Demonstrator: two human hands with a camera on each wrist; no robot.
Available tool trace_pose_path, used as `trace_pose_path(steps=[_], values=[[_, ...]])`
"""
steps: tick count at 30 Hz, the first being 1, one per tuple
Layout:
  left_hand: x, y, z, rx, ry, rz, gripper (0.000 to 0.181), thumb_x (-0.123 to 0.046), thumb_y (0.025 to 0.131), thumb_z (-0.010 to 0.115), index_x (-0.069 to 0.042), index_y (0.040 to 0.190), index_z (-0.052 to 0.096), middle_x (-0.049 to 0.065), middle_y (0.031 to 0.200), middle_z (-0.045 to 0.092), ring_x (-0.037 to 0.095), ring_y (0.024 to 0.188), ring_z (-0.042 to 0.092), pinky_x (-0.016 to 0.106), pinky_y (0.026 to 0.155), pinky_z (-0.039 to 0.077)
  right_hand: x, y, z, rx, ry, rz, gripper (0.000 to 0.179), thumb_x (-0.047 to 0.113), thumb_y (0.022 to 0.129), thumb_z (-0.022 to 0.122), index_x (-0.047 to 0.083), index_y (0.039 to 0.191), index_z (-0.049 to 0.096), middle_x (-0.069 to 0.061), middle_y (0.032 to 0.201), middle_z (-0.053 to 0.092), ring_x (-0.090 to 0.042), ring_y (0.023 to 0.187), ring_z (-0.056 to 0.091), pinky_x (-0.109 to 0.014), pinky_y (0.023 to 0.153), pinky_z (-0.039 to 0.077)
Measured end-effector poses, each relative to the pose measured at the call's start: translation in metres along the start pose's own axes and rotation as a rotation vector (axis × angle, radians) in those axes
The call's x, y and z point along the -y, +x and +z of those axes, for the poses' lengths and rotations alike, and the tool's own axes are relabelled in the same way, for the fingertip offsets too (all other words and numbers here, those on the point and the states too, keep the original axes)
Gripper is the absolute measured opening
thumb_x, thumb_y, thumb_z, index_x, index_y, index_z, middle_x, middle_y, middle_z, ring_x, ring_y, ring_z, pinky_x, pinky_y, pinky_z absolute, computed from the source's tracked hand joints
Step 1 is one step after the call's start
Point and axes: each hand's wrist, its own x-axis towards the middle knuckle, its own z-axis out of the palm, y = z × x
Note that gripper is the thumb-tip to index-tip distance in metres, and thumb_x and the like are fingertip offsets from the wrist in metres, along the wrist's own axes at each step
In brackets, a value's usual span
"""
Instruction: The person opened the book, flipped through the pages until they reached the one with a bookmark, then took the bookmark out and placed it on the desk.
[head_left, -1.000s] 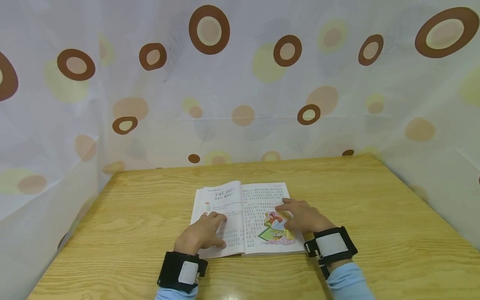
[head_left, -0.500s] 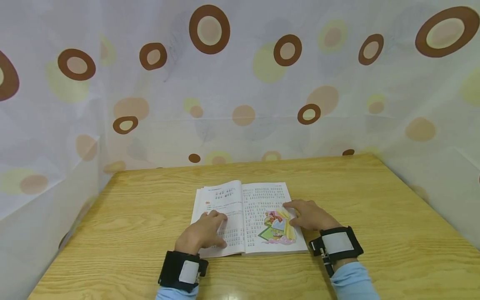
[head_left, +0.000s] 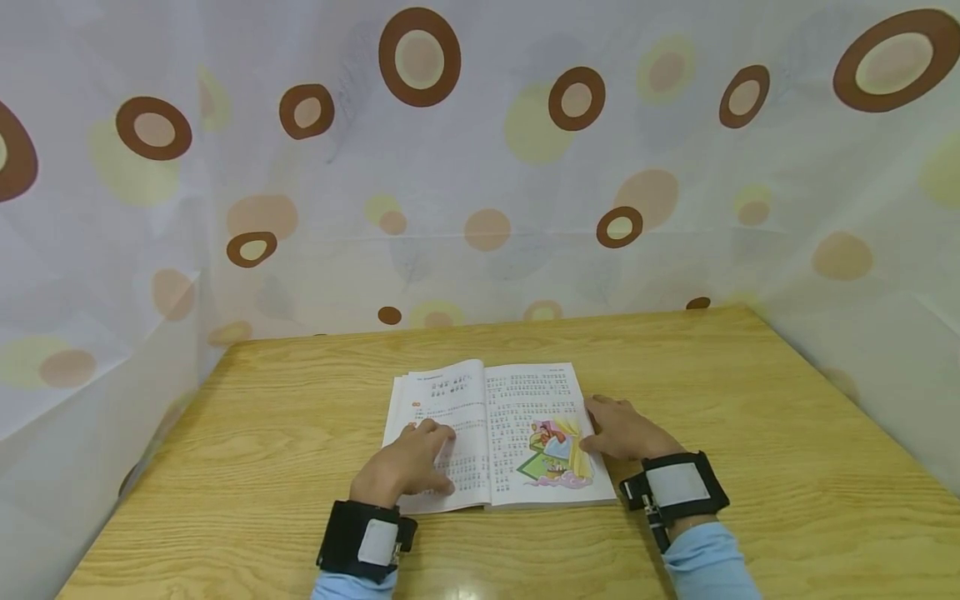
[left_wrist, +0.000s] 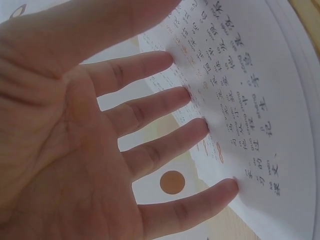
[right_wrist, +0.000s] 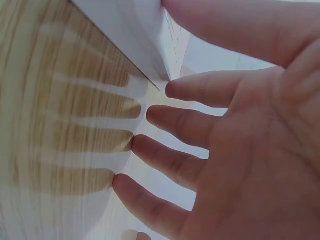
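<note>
An open book (head_left: 517, 433) lies on the wooden table, its left page printed with text and its right page carrying text and a coloured picture (head_left: 555, 454). My left hand (head_left: 405, 467) rests on the left page; in the left wrist view its spread, straight fingertips (left_wrist: 230, 186) touch the paper. At the book's right edge is my right hand (head_left: 630, 431), thumb over the page margin. The right wrist view shows its index fingertip (right_wrist: 172, 89) right at the book's edge and the other fingers spread down at the tabletop.
The wooden table (head_left: 300, 417) extends around the book on all sides. A pale curtain (head_left: 480, 167) with brown, yellow and peach spots hangs behind it and along both sides. Black straps (head_left: 367, 542) with white plates circle both wrists, above light blue sleeves.
My right hand has slid rightward from over the picture on the right page to the book's right edge, uncovering the picture. My left hand has stayed on the left page.
</note>
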Motion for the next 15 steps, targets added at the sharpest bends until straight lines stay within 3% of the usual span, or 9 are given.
trace_pose_path(steps=[4, 8, 11, 15], values=[[-0.0005, -0.0003, -0.0006, -0.001, -0.005, -0.005, 0.063, -0.02, 0.066, 0.079, -0.008, 0.122, 0.052, 0.01, 0.122, 0.05, 0.027, 0.103, 0.043, 0.045, 0.086, 0.045, 0.0005, -0.0011, -0.0006, 0.004, -0.009, 0.002, 0.055, 0.017, 0.08, 0.064, -0.008, 0.124, 0.044, -0.034, 0.128, 0.038, -0.051, 0.114, 0.031, -0.062, 0.093, 0.032], [-0.0006, -0.0003, -0.0004, -0.001, -0.012, -0.01, 0.063, -0.019, 0.065, 0.079, -0.008, 0.122, 0.053, 0.01, 0.123, 0.05, 0.027, 0.104, 0.043, 0.046, 0.087, 0.044, 0.0002, 0.0007, 0.0005, -0.017, 0.015, -0.001, 0.047, 0.014, 0.078, 0.067, -0.004, 0.118, 0.049, -0.026, 0.116, 0.05, -0.039, 0.102, 0.045, -0.054, 0.087, 0.04], [-0.0001, -0.0001, 0.0003, 0.002, -0.012, -0.01, 0.064, -0.02, 0.065, 0.079, -0.009, 0.122, 0.052, 0.01, 0.123, 0.05, 0.027, 0.104, 0.043, 0.045, 0.087, 0.044, -0.0001, 0.0022, 0.0006, -0.061, 0.016, -0.031, 0.047, 0.012, 0.075, 0.069, -0.004, 0.116, 0.051, -0.02, 0.109, 0.054, -0.031, 0.094, 0.049, -0.05, 0.084, 0.043], [0.0009, 0.0006, 0.0005, 0.003, -0.012, -0.005, 0.062, -0.021, 0.067, 0.078, -0.009, 0.122, 0.052, 0.01, 0.123, 0.049, 0.028, 0.104, 0.042, 0.045, 0.086, 0.044, 0.0024, 0.0022, -0.002, -0.149, 0.064, -0.067, 0.047, 0.009, 0.077, 0.066, -0.007, 0.118, 0.05, -0.025, 0.112, 0.054, -0.034, 0.1, 0.049, -0.051, 0.086, 0.043]])
